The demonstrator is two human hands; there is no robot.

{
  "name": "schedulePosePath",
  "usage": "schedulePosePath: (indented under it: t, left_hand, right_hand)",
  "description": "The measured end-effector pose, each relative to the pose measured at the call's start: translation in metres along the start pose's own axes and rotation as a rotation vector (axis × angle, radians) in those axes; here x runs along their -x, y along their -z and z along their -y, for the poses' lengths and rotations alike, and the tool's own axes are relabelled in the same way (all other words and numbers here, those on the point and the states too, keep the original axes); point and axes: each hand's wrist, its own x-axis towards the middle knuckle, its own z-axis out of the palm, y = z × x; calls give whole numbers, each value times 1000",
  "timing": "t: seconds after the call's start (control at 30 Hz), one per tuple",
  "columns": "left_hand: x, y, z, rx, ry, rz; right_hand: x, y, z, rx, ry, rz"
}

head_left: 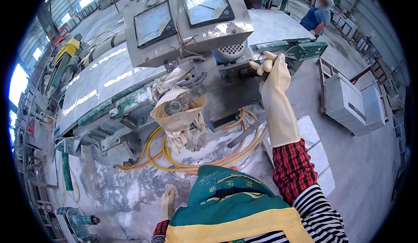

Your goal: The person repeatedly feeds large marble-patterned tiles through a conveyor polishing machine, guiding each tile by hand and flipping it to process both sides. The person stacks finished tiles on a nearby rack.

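Observation:
My right hand [274,69], in a cream rubber glove, reaches forward to the machine. Its fingers are curled over a dark bar-like handle [249,73] beside a green metal bracket [308,51]. Low at my left side hangs my left hand [168,199], gloved alike. Its fingers look loosely extended, with nothing seen in them. Ahead stands a grey metal control box [191,47] with two dial gauges [153,23]. Beneath it a cream pouch [179,119] holds a round greenish tool or part [175,107], only partly visible.
Yellow and orange hoses [174,167] coil on the dusty floor below the machine. Pale slabs [315,156] lie by my right forearm; more stacked slabs [346,103] stand farther right. A long slab-topped bed [96,86] stretches left. Another person [318,16] stands at the far right.

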Motion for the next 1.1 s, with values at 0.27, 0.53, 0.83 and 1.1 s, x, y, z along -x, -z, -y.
schedulePosePath:
  t: [0.27, 0.53, 0.83, 1.1]
  left_hand:
    - [-4, 24, -18, -285, -147, 93]
    - [-10, 27, -41, -259, -226, 151]
    - [-19, 29, -18, -168, -268, 143]
    - [-26, 28, -5, -149, -271, 117]
  right_hand:
    - [1, 0, -2, 9, 9, -5]
    - [1, -1, 1, 19, -9, 31]
    - [0, 4, 4, 116, -37, 105]
    - [1, 5, 7, 163, -32, 198]
